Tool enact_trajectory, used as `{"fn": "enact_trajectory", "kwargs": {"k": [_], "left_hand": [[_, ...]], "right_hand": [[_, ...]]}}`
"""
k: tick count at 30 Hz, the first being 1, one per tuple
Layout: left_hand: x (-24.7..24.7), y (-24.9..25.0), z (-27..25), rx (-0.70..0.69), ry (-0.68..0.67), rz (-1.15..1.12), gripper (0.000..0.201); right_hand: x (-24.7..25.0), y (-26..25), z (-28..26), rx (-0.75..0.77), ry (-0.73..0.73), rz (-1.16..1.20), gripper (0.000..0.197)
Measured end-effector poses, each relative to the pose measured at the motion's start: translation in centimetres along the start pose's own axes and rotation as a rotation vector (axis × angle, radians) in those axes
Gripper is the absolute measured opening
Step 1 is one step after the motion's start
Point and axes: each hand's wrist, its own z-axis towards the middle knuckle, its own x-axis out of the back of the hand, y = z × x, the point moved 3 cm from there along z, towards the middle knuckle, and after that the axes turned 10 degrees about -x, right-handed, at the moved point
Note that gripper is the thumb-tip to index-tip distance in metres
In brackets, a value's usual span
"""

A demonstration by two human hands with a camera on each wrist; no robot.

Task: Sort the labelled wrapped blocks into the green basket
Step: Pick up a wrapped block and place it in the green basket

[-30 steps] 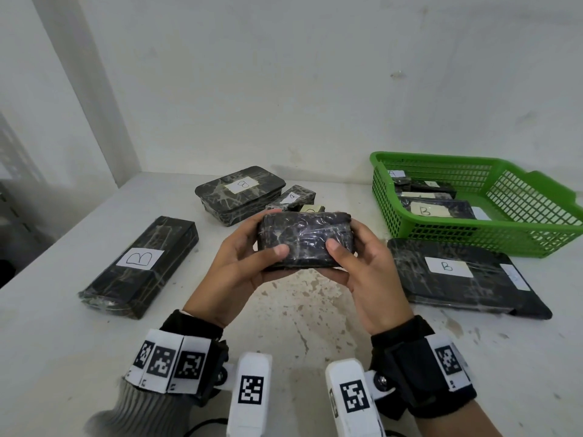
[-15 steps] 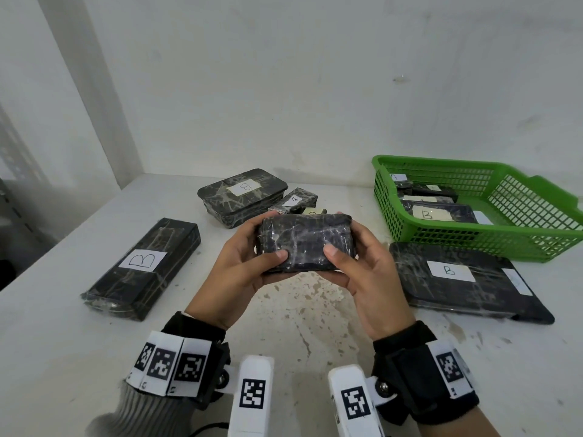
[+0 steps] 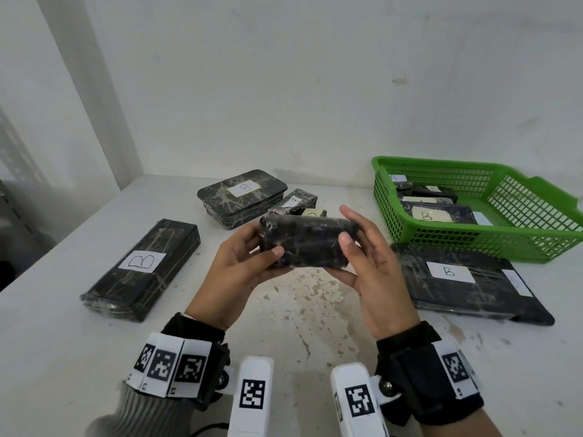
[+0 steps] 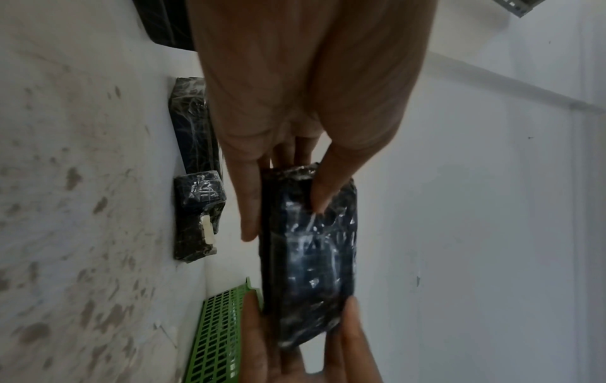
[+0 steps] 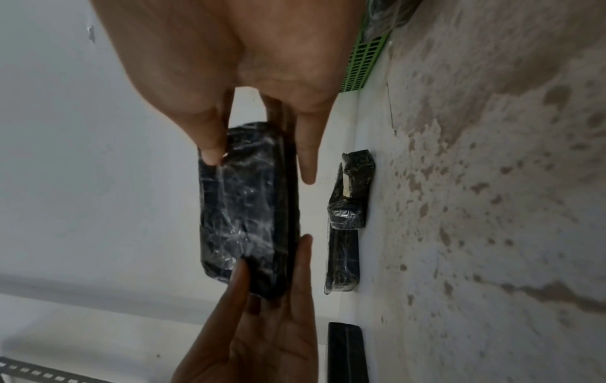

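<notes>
Both hands hold one small black wrapped block above the table's middle; no label shows on the face toward me. My left hand grips its left end, thumb on the near face. My right hand grips its right end, thumb on top. The wrist views show the same block pinched between thumb and fingers at each end. The green basket stands at the right rear with several labelled blocks inside.
A long block labelled B lies at the left. A flat block labelled B lies in front of the basket. A rounded labelled block and two small blocks sit behind my hands. The white wall is close behind.
The held block has turned in my hands, its near face tipping upward, and both hands have shifted grip along its ends. Everything on the table stays put.
</notes>
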Motion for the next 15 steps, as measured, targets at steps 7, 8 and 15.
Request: {"fn": "enact_trajectory", "kwargs": {"k": [7,8,15], "left_hand": [[-0.3,0.0,-0.2,-0.073,-0.082,0.032,0.047],[-0.5,0.0,-0.3,-0.086,-0.093,0.048,0.047],[-1.1,-0.4,-0.5,0.054,-0.100,0.064,0.056]], "right_hand": [[-0.2,1.1,0.3,-0.217,-0.008,0.012,0.042],[-0.3,1.2,0.3,-0.218,-0.012,0.009,0.043],[-0.6,0.9,0.3,-0.054,0.011,0.015,0.034]]}}
